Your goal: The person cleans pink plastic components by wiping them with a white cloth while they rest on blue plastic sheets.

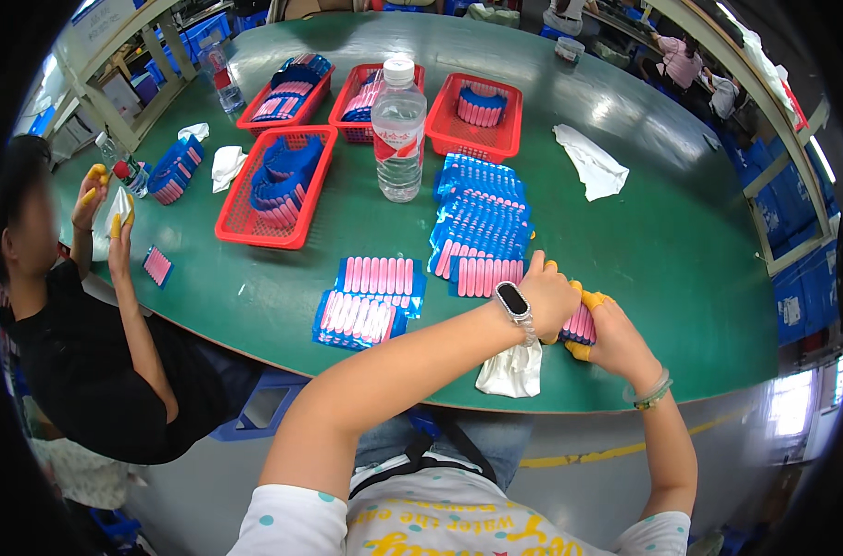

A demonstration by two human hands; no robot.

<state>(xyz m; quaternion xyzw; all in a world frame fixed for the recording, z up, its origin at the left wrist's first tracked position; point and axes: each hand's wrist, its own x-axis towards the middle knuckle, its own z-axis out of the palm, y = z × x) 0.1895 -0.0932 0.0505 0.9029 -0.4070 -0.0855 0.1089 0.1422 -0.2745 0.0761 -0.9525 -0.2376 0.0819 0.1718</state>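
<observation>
Both hands are busy at the near right of the green tabletop [662, 250]: the left hand [553, 300] and right hand [618, 341] are together on one pink-and-blue pack [581, 326], yellow covers on some fingertips. Grip looks closed on it from both sides, with the right thumb and fingers pinching its right end; the left fingers are partly hidden, so can't tell exactly how they're placed. A white cloth [512, 372] lies by the near edge, just on the near side of the left wrist. Left of the hands there's a long overlapping pile [482, 222] of similar packs running away toward the far side, plus a smaller pile [364, 313] further left. Big clear bottle [400, 148] stands upright past those, near some red baskets [275, 190] with more pink-and-blue stuff inside. Over on the far left, a co-worker [97, 343] has a white cloth in hand too.
</observation>
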